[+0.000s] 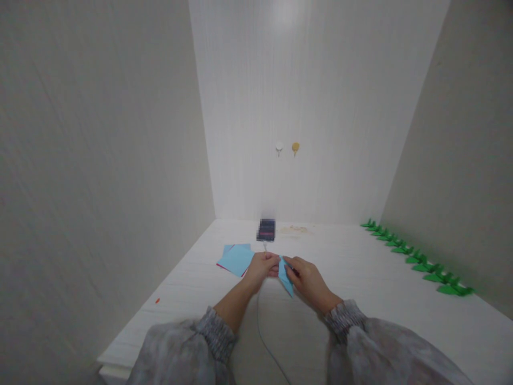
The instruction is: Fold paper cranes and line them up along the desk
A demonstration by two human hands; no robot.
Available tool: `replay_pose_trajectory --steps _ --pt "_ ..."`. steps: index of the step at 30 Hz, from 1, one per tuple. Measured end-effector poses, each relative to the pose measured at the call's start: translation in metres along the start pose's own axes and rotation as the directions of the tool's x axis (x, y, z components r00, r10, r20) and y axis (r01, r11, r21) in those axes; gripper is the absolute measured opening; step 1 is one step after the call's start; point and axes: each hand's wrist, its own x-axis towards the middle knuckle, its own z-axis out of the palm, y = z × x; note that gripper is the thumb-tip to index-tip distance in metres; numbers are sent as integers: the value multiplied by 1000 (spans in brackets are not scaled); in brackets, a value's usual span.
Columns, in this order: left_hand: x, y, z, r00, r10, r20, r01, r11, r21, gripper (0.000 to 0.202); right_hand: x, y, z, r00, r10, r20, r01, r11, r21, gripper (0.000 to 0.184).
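Between my two hands is a folded piece of light blue paper (285, 279), narrow and pointed at its lower end. My left hand (263, 266) grips its upper left edge with fingers closed. From the other side, my right hand (303, 274) pinches the paper near its top, thumb and fingers bent on it. The finer folds are too small to make out. Just left of my left hand lie flat sheets of blue paper (235, 259), with a red edge showing beneath.
Green folded paper figures (419, 263) stand in a row along the right wall. A blurred dark device (266, 230) lies at the back, near a white cable (259, 326) running toward me. A small red piece (157, 300) lies left. Two hooks (295, 147) are on the back wall.
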Motion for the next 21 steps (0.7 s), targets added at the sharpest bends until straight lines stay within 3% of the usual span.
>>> replay_pose_trajectory --steps 9,21 --pt "2 -5 -1 1000 -5 -30 7 998 64 29 -2 1 1 988 -67 140 79 993 -83 36" --pt "1 -3 0 1000 0 -23 1 999 36 27 -2 2 0 977 -105 188 146 965 -220 40"
